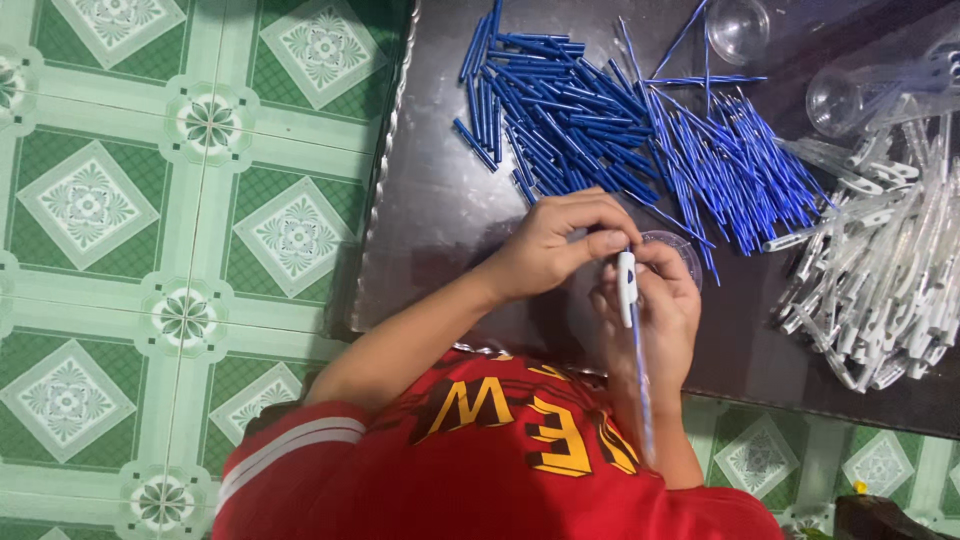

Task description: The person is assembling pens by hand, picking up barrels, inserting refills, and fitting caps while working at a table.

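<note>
Pen [628,290] mid-assembly: left hand [548,248] pinches its white cap, right hand [660,312] grips the barrel. Beyond it, blue refills [600,120] and white barrels [890,280] lie piled, unassembled.

A pen [628,300] is held upright-looking in the view, between both hands, above the near edge of the dark table [430,200]. It is made up of a white cap with a clip [626,285], seen at the upper end, and a thin blue translucent barrel [641,390] running down from it toward the red shirt. The cap end is pinched by the fingertips of the left hand [555,245], while the barrel is enclosed by the curled fingers of the right hand [655,315].
</note>
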